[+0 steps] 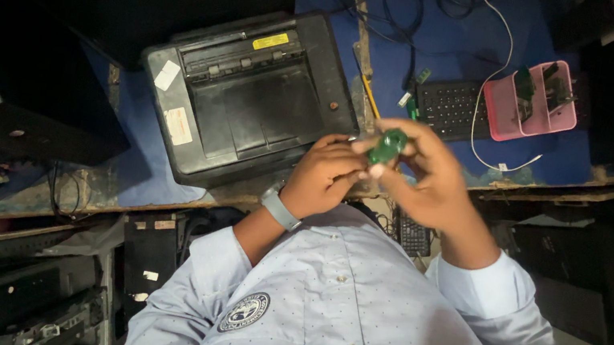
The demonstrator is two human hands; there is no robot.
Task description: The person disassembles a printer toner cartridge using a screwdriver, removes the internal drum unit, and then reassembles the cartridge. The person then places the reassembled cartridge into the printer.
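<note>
Left hand: left hand [326, 179] raised over the front edge of the desk, fingers curled inward, fingertips at the small green part [388, 146]; grey wristband [279, 209] on the wrist, light blue sleeve pushed up the forearm.
Right hand: right hand [432, 179] also raised, fingers bent around the green part, pinching it from the other side; sleeve cuff at the wrist.
Grip: both hands closed on the same part, held between them above the desk edge, not resting on anything.
Green part: small, glossy green, roughly rounded; finer shape too small to tell.
Printer: dark grey printer [253, 99] on the desk just left of the hands, lid shut, tilted to the desk edge.
Labels on printer: yellow rectangular sticker [270, 41] near its back edge; white sticker [166, 75] at its back left corner; pale rectangular label [178, 126] on its left side.
Keyboard: black keyboard [450, 107] behind the hands, toward the back of the desk, partly hidden by the fingers.
Pink tray: pink divided tray [504, 113] right of the keyboard, dark small parts in its compartments.
Cable: white cable [504, 44] runs from the back edge, loops round the tray.
Desk: blue desk surface [440, 42], worn wooden front edge.
Left side: black box [30, 74] at the left end of the desk, white labels on the case beside it.
Shirt: light blue dotted shirt [351, 309], round badge on the chest.
</note>
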